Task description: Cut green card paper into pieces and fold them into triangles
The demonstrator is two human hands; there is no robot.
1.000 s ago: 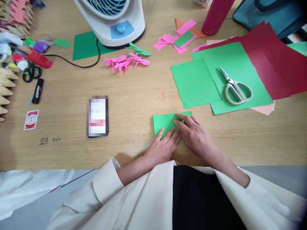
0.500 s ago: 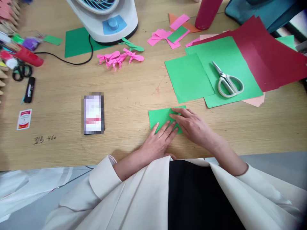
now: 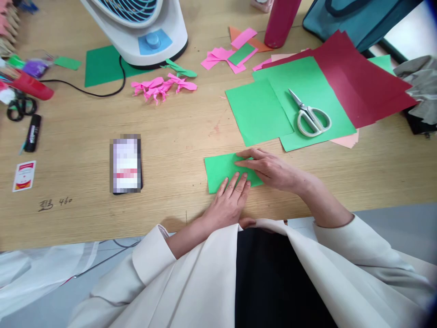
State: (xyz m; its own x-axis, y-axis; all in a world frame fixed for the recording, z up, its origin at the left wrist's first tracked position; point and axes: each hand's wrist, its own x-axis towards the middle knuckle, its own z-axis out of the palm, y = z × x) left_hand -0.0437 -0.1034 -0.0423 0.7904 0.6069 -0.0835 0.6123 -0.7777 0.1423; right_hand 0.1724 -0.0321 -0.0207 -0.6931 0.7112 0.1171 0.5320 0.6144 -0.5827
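Observation:
A small folded green paper (image 3: 220, 169) lies flat near the front edge of the wooden table (image 3: 177, 132). My left hand (image 3: 228, 202) rests on its lower edge, fingers stretched out flat. My right hand (image 3: 271, 169) lies over the paper's right part, fingers extended and pressing along a fold. Neither hand grips anything; both only press the sheet down. The right half of the paper is hidden under my hands.
Green sheets (image 3: 259, 111) and dark red sheets (image 3: 355, 82) lie at the right with white-handled scissors (image 3: 312, 119) on them. A phone (image 3: 126, 164) lies left of my hands. Further back are pink folded papers (image 3: 160, 85), a white fan (image 3: 143, 27) and a red bottle (image 3: 282, 20).
My head view has shifted, so everything sits a little further left. My right fingers have slid slightly left along the green paper; my left hand stays flat on it.

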